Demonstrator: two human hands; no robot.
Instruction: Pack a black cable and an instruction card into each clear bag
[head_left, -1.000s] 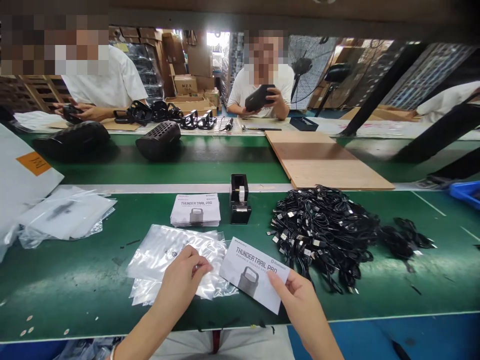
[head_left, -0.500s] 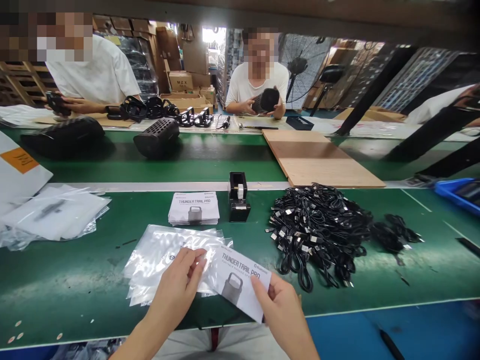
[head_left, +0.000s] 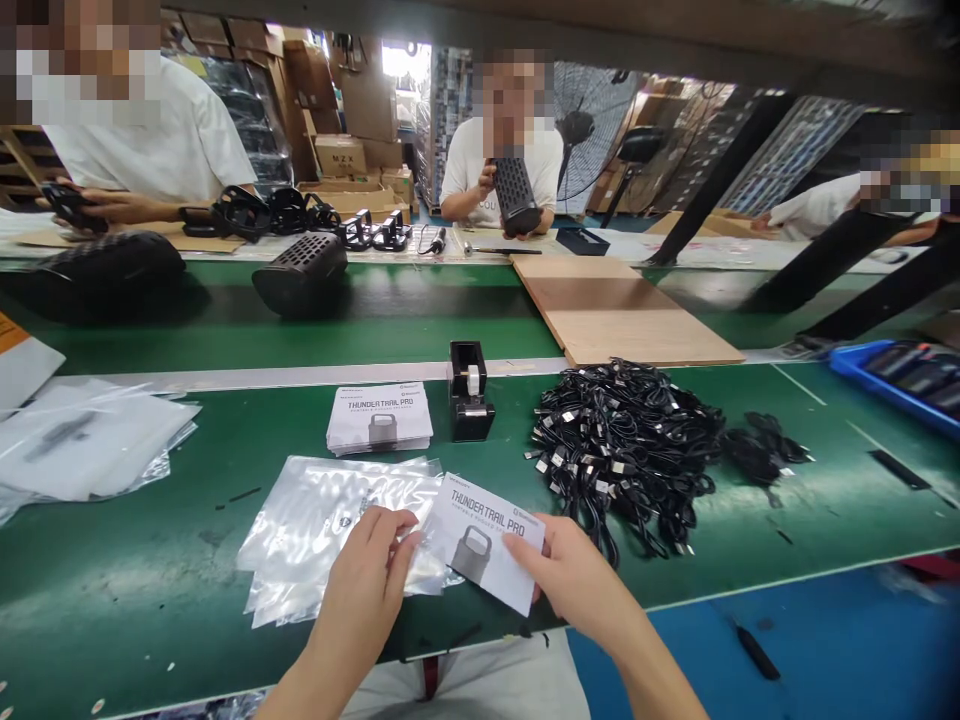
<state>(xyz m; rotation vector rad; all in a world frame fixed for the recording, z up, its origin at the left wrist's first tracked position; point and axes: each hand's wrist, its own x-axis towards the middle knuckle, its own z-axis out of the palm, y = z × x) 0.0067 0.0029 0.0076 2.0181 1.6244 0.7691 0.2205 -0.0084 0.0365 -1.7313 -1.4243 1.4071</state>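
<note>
- The leaflet was white, with "THUNDER TRAIL PRO" in large dark capitals, a smaller line beneath, and a small logo toward its far right corner.
- A grey picture of a speaker with a looped handle filled the near part of its face.
- It was held at a slant above the near edge of the table, right end nearer the person, left end by the right edge of the clear bags.
- The right hand gripped the leaflet's right end, thumb on the printed face, fingers behind.
- The left hand was over the bags, thumb and forefinger narrowly apart; whether they pinched a bag could not be told.
- The bags were glossy and lay in a loose, overlapping pile.
- Beyond them sat a stack of matching leaflets, with a black tape dispenser just right of it.
- Black cables lay heaped farther right.
</note>
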